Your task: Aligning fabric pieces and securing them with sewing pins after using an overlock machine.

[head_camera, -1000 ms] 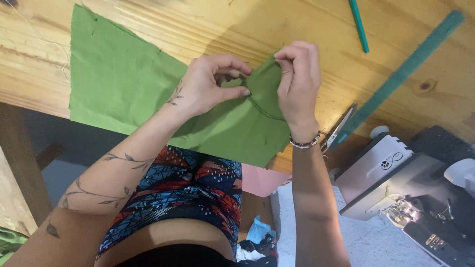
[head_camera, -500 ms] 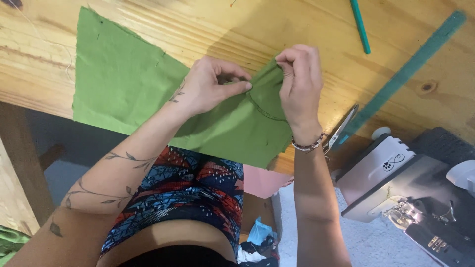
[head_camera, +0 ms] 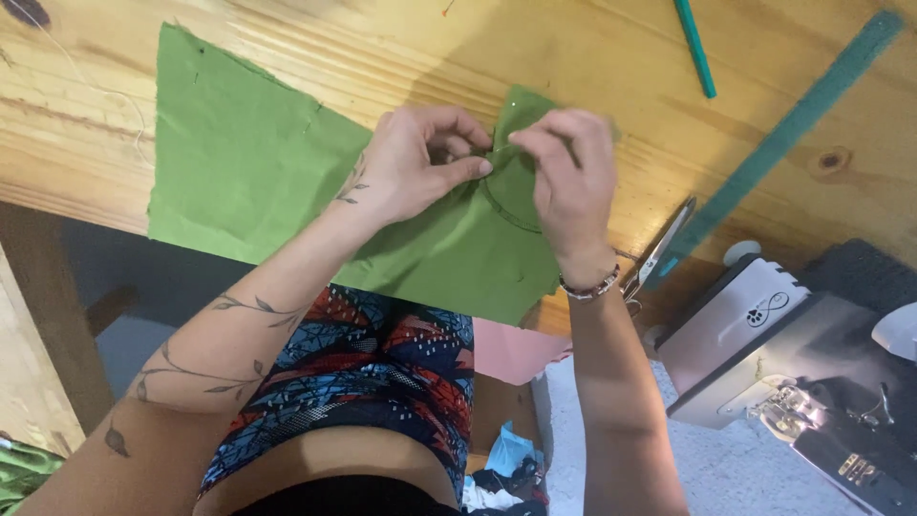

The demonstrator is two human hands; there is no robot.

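Two hands meet at the centre of the frame, both pinching the same fold of green cloth (head_camera: 258, 182) that lies across the wooden worktop (head_camera: 592, 48) and hangs over its near edge. Left hand (head_camera: 415, 167) has thumb and forefinger closed tight on the raised fold; right hand (head_camera: 573, 182) has its fingertips closed on the cloth too, and a thin pale sliver, a pin or needle by the look of it, seems to run between the two grips. I'd call this the pinning step: a curved dark line on the cloth, just below the hands, looks like the seam or marking being worked along.

Next move, as I judge it, calls for a steady left-hand hold so the layers don't slip, while the right drives the point through and back up close to that curve.

Hard to read: the sliver itself is tiny and blurred, so pin or needle, I can't say. The fingers hide the exact spot where it enters. Small specks elsewhere on the cloth may be more pins. At right of the frame, a pair of scissors (head_camera: 659, 250) peeks out partly behind the right wrist, a teal ruler (head_camera: 783, 139) slants up to the corner, a teal pencil (head_camera: 694, 48) is cut off by the top edge, and a sewing machine (head_camera: 793, 363) runs off the lower right.
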